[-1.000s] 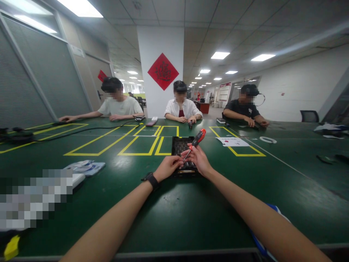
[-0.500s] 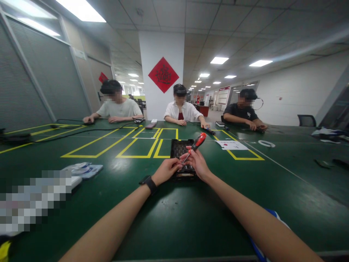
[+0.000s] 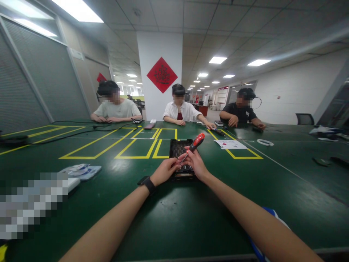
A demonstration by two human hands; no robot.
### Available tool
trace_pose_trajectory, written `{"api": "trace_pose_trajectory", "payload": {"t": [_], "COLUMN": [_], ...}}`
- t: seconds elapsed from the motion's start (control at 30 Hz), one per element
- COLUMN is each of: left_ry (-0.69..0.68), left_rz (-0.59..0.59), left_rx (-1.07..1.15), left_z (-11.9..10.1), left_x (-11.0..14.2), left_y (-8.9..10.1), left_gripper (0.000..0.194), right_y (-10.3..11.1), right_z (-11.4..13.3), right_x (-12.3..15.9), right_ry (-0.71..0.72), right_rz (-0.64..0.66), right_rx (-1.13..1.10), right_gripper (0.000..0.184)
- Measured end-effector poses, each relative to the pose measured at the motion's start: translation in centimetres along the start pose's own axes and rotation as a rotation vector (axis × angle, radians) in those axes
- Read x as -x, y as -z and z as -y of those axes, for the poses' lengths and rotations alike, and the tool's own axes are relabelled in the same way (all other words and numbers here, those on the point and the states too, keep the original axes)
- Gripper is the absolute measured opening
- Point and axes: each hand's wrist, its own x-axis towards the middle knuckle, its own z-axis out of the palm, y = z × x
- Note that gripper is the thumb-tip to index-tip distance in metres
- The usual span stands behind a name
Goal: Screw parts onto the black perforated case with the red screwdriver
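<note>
Holding a bulbous screwdriver (image 3: 196,142) in right hand (image 3: 198,165), left hand (image 3: 164,171) pinched at metal tip

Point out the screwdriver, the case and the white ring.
Screwdriver (image 3: 197,141): head view, on its red and black handle.
Case (image 3: 171,149): head view, on its left wall.
White ring (image 3: 265,145): head view, on its near edge.

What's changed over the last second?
Across the table, the white-shirted person's hand and a dark tool moved right, towards the paper sheet; can't tell if it's released. The leftmost person's outstretched hand drew in. Unchanged: right hand gripping the screwdriver, left hand at its tip, over the black case.
</note>
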Motion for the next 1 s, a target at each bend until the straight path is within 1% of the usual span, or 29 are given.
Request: {"api": "trace_pose_trajectory", "payload": {"t": [0.1, 0.27, 0.47, 0.6, 0.8, 1.0], "left_ry": [-0.011, 0.016, 0.002, -0.01, 0.009, 0.024], "left_rz": [0.05, -0.019, -0.014, 0.023, -0.04, -0.043], "left_rx": [0.057, 0.003, 0.001, 0.023, 0.011, 0.023], "left_z": [-0.14, -0.32, -0.03, -0.09, -0.24, 0.32], "left_x": [0.11, 0.09, 0.02, 0.01, 0.05, 0.0], "left_y": [-0.06, -0.23, -0.01, 0.01, -0.25, -0.3], "left_gripper": [0.029, 0.022, 0.019, 0.024, 0.022, 0.021], "right_y": [0.14, 0.24, 0.17, 0.29, 0.2, 0.0], "right_z": [-0.15, -0.33, -0.11, -0.08, -0.27, -0.26], "right_x": [-0.17, -0.34, -0.27, -0.3, -0.29, -0.13], "right_ry": [-0.012, 0.001, 0.001, -0.017, -0.005, 0.012], "right_rz": [-0.026, -0.053, -0.056, -0.057, -0.054, -0.032], "right_rx": [-0.01, -0.03, 0.006, 0.002, 0.019, 0.061], "right_gripper": [0.03, 0.03, 0.03, 0.029, 0.032, 0.035]}}
